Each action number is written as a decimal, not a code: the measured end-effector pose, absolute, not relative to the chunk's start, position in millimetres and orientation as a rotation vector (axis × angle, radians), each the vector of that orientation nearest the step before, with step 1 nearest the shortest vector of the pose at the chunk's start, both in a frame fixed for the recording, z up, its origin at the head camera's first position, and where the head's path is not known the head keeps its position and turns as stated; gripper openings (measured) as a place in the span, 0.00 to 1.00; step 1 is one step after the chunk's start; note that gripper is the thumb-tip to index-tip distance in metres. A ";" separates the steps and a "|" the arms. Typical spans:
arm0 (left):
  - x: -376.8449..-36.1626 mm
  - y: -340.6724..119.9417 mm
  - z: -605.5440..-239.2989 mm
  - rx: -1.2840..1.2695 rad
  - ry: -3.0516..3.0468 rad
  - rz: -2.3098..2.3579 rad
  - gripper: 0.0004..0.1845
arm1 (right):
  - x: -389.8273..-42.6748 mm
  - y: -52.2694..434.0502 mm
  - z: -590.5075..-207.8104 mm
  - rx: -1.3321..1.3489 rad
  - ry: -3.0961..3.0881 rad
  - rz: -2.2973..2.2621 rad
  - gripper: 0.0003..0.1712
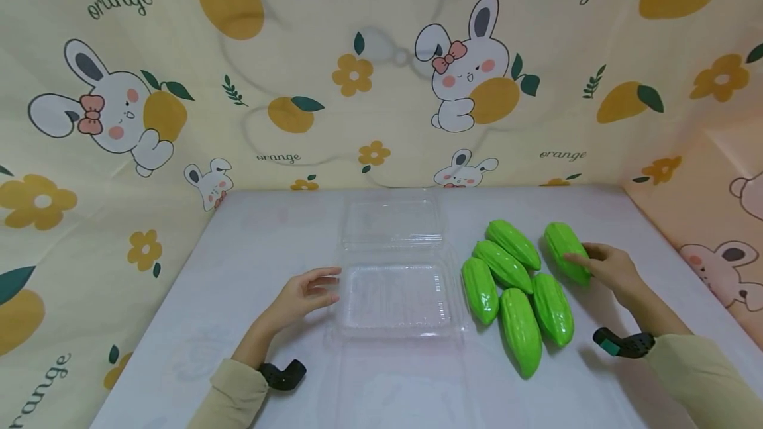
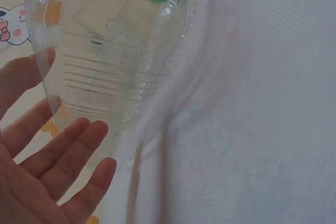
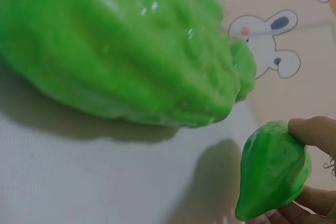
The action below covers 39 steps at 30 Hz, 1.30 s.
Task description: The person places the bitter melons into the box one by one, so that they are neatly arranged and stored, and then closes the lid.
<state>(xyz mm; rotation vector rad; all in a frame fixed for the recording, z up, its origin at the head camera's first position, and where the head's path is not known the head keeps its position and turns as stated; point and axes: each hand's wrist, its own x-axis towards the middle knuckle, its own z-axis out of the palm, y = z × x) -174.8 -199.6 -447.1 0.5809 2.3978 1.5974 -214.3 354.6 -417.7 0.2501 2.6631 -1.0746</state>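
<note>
A clear plastic box (image 1: 393, 333) lies in the middle of the table, with its see-through parts stretching behind and in front. My left hand (image 1: 306, 296) is at the box's left edge, fingers loosely extended and thumb apart. In the left wrist view, the fingers (image 2: 89, 135) stand against or just beside the clear wall (image 2: 100, 77); contact is hard to tell. On the right, my right hand (image 1: 608, 269) pinches a glossy green bitter melon (image 1: 563, 247) between thumb and fingers. The held bitter melon (image 3: 273, 171) points its tip downward in the right wrist view, its shadow apart from it.
Several more bitter melons (image 1: 521, 330) lie in a cluster between the box and my right hand. One of them (image 3: 126, 51) looms large in the right wrist view. A printed cloth (image 1: 381, 71) hangs behind the white table (image 1: 268, 217), with a pinkish one (image 1: 709, 217) at right.
</note>
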 end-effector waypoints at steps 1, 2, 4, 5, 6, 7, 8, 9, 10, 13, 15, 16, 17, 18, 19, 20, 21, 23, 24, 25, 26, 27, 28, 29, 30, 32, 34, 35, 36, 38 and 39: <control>-174.5 -199.4 -446.7 0.579 2.398 1.601 0.30 | -214.3 354.1 -417.3 0.245 2.664 -1.086 0.53; -174.2 -199.3 -446.2 0.575 2.396 1.606 0.30 | -214.1 353.5 -416.7 0.239 2.666 -1.094 0.53; -173.8 -199.2 -446.0 0.573 2.395 1.613 0.30 | -213.6 351.9 -415.4 0.234 2.662 -1.113 0.52; -173.7 -199.1 -445.8 0.570 2.393 1.615 0.30 | -213.3 351.1 -414.9 0.233 2.660 -1.122 0.52; -173.6 -198.9 -445.8 0.570 2.390 1.620 0.30 | -213.0 350.5 -414.6 0.230 2.664 -1.124 0.52; -173.4 -198.9 -445.8 0.571 2.383 1.626 0.30 | -212.7 349.9 -414.2 0.228 2.666 -1.127 0.52; -173.3 -198.8 -445.6 0.568 2.376 1.633 0.30 | -212.3 349.4 -413.7 0.223 2.673 -1.126 0.51; -173.2 -198.7 -445.5 0.568 2.369 1.640 0.30 | -212.2 349.1 -413.3 0.217 2.676 -1.128 0.51; -173.0 -198.6 -445.2 0.565 2.361 1.647 0.30 | -212.0 348.8 -412.9 0.214 2.679 -1.130 0.51; -173.0 -198.4 -445.0 0.565 2.340 1.668 0.30 | -211.5 347.1 -410.8 0.208 2.676 -1.142 0.51; -173.1 -198.3 -445.5 0.560 2.336 1.675 0.30 | -211.0 345.1 -409.4 0.207 2.670 -1.154 0.51; -173.3 -198.3 -446.1 0.559 2.339 1.675 0.30 | -210.5 343.8 -408.7 0.208 2.665 -1.162 0.51; -173.4 -198.0 -446.6 0.563 2.343 1.672 0.29 | -210.1 342.4 -408.0 0.206 2.664 -1.167 0.51; -173.5 -197.9 -447.2 0.567 2.349 1.668 0.29 | -209.7 340.9 -407.4 0.204 2.662 -1.172 0.51; -173.5 -197.8 -447.7 0.567 2.353 1.666 0.29 | -209.2 339.4 -407.0 0.200 2.662 -1.176 0.51; -173.6 -197.8 -448.0 0.564 2.358 1.664 0.29 | -208.9 337.9 -406.7 0.197 2.663 -1.180 0.50; -173.8 -197.7 -448.3 0.560 2.362 1.661 0.29 | -208.5 336.3 -406.3 0.194 2.660 -1.188 0.50; -173.9 -197.7 -448.5 0.557 2.369 1.657 0.29 | -207.7 333.5 -405.7 0.188 2.658 -1.195 0.50; -174.1 -197.9 -448.6 0.555 2.369 1.655 0.29 | -207.3 332.1 -405.5 0.185 2.658 -1.200 0.50; -174.2 -198.0 -448.6 0.550 2.364 1.659 0.29 | -207.1 330.9 -405.3 0.184 2.660 -1.198 0.50; -174.4 -198.1 -448.5 0.547 2.362 1.658 0.29 | -206.7 329.7 -405.0 0.180 2.660 -1.203 0.50; -174.5 -198.1 -448.5 0.547 2.356 1.661 0.29 | -206.3 328.3 -404.6 0.172 2.659 -1.208 0.50; -174.5 -198.2 -448.5 0.550 2.353 1.660 0.29 | -206.0 327.1 -404.4 0.166 2.661 -1.209 0.50; -174.5 -198.3 -448.3 0.545 2.347 1.663 0.30 | -205.7 325.7 -404.1 0.162 2.659 -1.215 0.50; -174.4 -198.4 -448.2 0.548 2.343 1.662 0.30 | -205.4 324.4 -403.9 0.157 2.659 -1.217 0.49; -174.3 -198.4 -447.9 0.540 2.337 1.662 0.30 | -204.7 321.3 -402.9 0.146 2.655 -1.226 0.49; -174.2 -198.4 -447.6 0.534 2.334 1.661 0.30 | -204.1 318.5 -401.9 0.146 2.650 -1.232 0.49; -174.3 -198.4 -447.6 0.531 2.332 1.663 0.30 | -203.8 317.1 -401.2 0.145 2.647 -1.235 0.49; -174.5 -198.4 -447.7 0.528 2.333 1.661 0.30 | -203.5 315.8 -400.5 0.144 2.647 -1.235 0.49; -174.9 -198.2 -447.9 0.528 2.334 1.661 0.30 | -203.0 313.5 -399.2 0.141 2.646 -1.238 0.49; -175.1 -198.1 -448.0 0.530 2.334 1.661 0.30 | -202.9 312.4 -398.6 0.139 2.642 -1.245 0.49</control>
